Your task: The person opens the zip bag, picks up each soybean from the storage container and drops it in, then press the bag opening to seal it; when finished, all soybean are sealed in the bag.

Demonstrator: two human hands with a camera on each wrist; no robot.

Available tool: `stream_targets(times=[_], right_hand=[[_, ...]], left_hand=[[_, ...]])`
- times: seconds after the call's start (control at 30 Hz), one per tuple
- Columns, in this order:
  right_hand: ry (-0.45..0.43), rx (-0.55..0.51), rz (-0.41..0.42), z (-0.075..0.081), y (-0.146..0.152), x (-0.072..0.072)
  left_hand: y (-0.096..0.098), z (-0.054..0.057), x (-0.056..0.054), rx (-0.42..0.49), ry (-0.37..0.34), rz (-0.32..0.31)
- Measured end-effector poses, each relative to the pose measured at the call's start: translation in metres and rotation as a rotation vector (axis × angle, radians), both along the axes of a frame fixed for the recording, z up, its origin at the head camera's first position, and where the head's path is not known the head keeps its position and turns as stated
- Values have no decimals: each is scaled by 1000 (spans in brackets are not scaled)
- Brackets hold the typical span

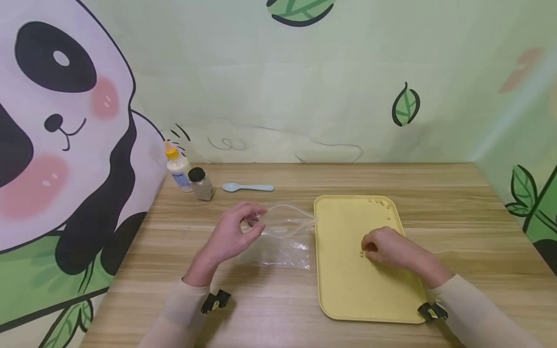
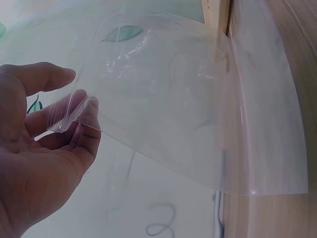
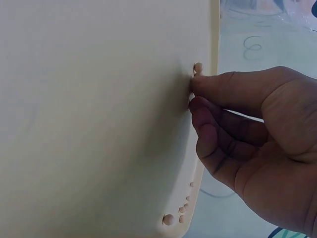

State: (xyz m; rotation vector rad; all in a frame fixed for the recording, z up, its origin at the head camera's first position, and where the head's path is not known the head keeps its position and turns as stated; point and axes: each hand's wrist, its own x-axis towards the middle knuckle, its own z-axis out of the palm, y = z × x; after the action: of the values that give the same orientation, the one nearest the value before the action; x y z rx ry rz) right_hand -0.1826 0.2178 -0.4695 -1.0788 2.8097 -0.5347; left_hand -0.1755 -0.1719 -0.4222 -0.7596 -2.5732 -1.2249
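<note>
In the head view my left hand [image 1: 237, 234] is at the mouth of a clear plastic zip bag [image 1: 287, 251]. Seen from the left wrist, curled fingers grip a corner of the bag's zip edge [image 2: 62, 109], with the thumb apart from it. My right hand [image 1: 389, 249] reaches down onto a yellow tray [image 1: 344, 290], fingers bent and fingertips at its surface. Small pale round pieces [image 1: 361, 253], like beads or beans, lie beside those fingertips. Another piece [image 3: 198, 67] shows by the thumb in the right wrist view. Whether any is between the fingertips is hidden.
More round pieces [image 1: 381, 203] lie in the tray's far right corner. At the back left stand a yellow-capped bottle [image 1: 178, 171] and a small black-lidded jar [image 1: 202, 186]. A light blue spoon [image 1: 250, 187] lies beside them on the wooden table [image 1: 278, 314]. A painted wall [image 1: 278, 96] rises behind.
</note>
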Motion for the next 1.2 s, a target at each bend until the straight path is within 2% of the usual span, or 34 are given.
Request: stream_targets(times=[0.6,1.2], right_hand=[[-20,20,21,0,-2,-3],[42,20,-17,7,-2,-5]], left_hand=[[-1,-1,2,16,-3,-10],[-1,-1,0,16,1,-18]])
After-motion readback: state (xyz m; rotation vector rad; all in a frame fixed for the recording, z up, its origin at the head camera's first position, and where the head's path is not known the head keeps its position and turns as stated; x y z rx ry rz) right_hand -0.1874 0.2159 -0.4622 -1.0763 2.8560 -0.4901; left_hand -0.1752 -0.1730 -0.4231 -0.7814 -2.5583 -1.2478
